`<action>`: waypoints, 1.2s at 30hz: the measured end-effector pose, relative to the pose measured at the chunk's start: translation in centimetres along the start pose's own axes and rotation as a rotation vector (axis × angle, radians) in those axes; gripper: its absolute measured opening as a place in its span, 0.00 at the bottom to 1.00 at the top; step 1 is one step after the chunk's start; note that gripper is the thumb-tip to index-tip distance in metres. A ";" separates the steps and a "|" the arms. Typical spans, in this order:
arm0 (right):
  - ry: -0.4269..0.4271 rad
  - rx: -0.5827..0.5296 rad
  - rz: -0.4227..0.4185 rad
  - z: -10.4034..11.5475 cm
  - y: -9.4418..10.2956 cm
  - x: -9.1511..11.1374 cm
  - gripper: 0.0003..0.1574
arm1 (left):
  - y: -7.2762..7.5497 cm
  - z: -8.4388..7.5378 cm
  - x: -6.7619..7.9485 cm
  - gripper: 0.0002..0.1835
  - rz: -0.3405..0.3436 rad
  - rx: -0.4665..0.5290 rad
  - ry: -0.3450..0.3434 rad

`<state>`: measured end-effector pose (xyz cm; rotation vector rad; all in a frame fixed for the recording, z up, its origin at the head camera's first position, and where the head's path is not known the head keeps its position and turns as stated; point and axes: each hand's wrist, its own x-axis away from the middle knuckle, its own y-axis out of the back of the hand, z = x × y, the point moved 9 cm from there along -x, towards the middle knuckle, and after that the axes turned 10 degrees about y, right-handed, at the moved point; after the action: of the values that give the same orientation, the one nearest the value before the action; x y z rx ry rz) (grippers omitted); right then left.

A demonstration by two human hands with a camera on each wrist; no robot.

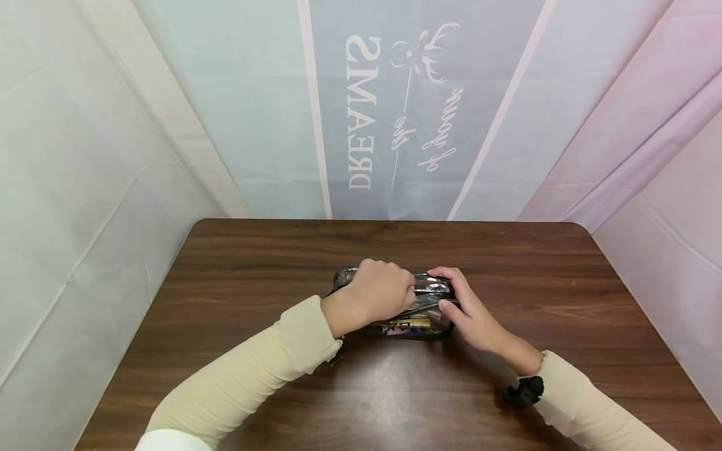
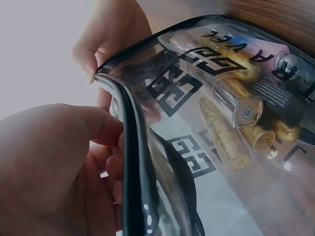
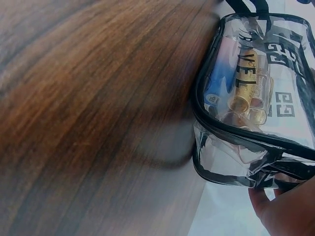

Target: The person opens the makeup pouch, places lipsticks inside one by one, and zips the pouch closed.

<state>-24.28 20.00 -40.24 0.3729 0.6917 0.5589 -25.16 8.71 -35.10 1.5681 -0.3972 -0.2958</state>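
Note:
A clear cosmetic bag (image 1: 434,287) with black trim lies on the table, held by both hands. Its see-through panel (image 2: 202,160) carries black printed logos and letters. My left hand (image 1: 383,289) reaches over the top and pinches the black zip edge (image 2: 132,162) between thumb and curled fingers. At the bag's right end, my right hand (image 1: 472,318) grips the corner, thumb on the near side and fingers over the far side. Inside lie several gold tubes (image 2: 224,140), a dark tube (image 2: 278,101) and a pink-and-blue tube (image 3: 221,71). The zip pull is hidden.
The dark wood table (image 1: 271,257) has rounded far corners. A curtain (image 1: 389,125) with mirrored lettering hangs behind it, and pale cloth walls stand at both sides. A black strap loop (image 3: 246,6) shows at one end of the bag.

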 end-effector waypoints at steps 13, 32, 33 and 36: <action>-0.009 0.017 -0.002 0.1 0.1 -0.1 0.31 | 1.0 1.1 0.0 0.17 -0.009 0.082 0.004; 0.008 0.003 0.005 0.2 0.0 0.2 0.29 | 1.4 2.2 1.3 0.19 -0.114 0.171 -0.029; 0.005 0.003 0.006 0.2 0.0 0.2 0.29 | 1.4 2.3 1.4 0.19 -0.120 0.179 -0.028; -0.007 0.002 0.014 0.2 0.0 0.2 0.29 | 1.5 2.7 1.6 0.19 -0.151 0.197 -0.024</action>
<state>-24.06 20.09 -40.17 0.3818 0.6839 0.5697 -25.00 5.61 -33.60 1.7930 -0.3345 -0.4018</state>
